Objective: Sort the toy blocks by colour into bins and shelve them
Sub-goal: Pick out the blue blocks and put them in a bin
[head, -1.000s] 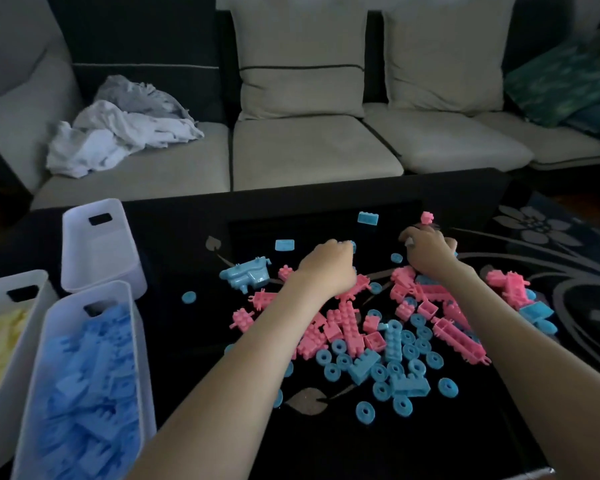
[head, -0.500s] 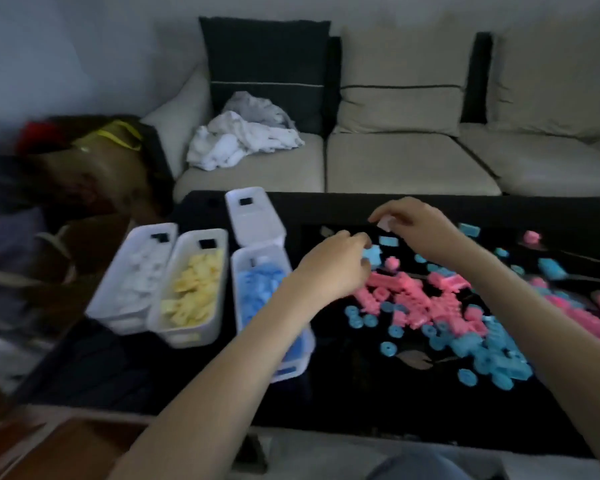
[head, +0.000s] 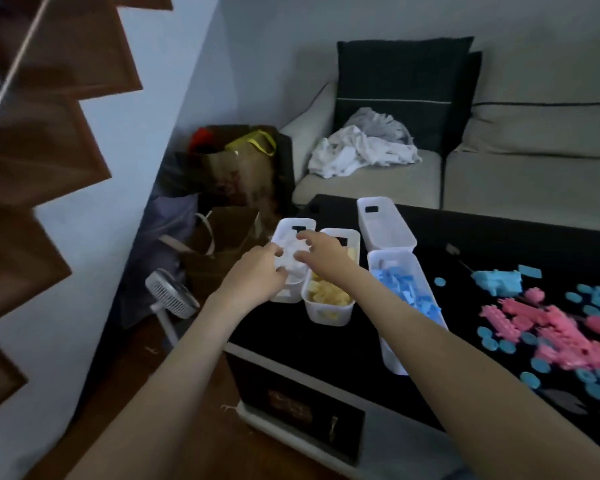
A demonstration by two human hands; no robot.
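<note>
Translucent white plastic bin of white blocks (head: pixel 287 295), centre-left of frame, long axis receding. Left hand (head: pixel 257 273) at its left rim, fingers curled, grasp indeterminate; right hand (head: pixel 323 254) directly above, fingers spread apart.

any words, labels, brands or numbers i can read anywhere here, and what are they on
No text here can be read.
On the brown paper bag: a reddish print, too blurred to read.
On the side of the black table: a gold mark, too blurred to tell whether it is lettering.
On the bins: no label shows.
</note>
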